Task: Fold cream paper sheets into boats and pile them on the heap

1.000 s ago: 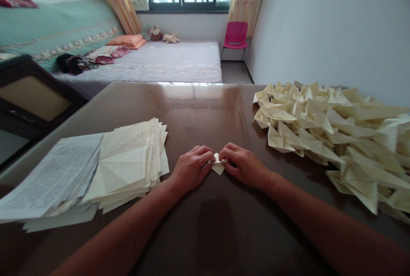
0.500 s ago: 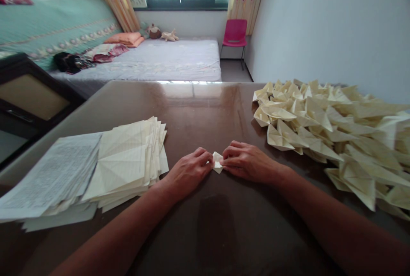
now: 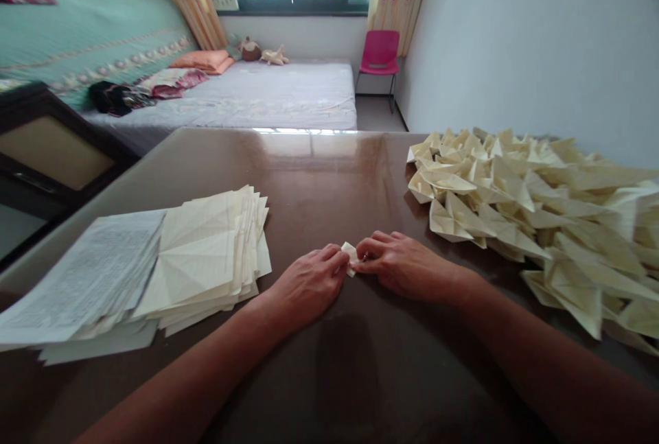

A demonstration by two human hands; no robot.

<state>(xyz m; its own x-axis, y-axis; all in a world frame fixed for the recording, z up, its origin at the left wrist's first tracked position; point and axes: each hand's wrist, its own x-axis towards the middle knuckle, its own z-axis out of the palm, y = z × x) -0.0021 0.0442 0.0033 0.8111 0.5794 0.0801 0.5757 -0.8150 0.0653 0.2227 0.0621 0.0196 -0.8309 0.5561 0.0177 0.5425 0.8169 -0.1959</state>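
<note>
A small folded piece of cream paper (image 3: pixel 351 252) lies on the brown tabletop (image 3: pixel 319 204) between my two hands. My left hand (image 3: pixel 315 278) rests at its left side, fingers closed together and gripping the paper's left part. From the right, my right hand (image 3: pixel 400 262) pinches at the paper's right edge with thumb and forefinger. Both sets of fingertips cover much of the paper, so only its middle and top corner show.
On the left of the table lie a stack of creased cream sheets (image 3: pixel 198 252) and printed white sheets (image 3: pixel 85 276). A large heap of folded paper shapes (image 3: pixel 515 190) covers the right side. Behind the table stand a bed (image 3: pixel 288 97) and a pink chair (image 3: pixel 379 53).
My left fingers have shifted slightly right over the paper, covering more of it. The right hand has tilted, with its fingers curled further. The camera view has moved a little.
</note>
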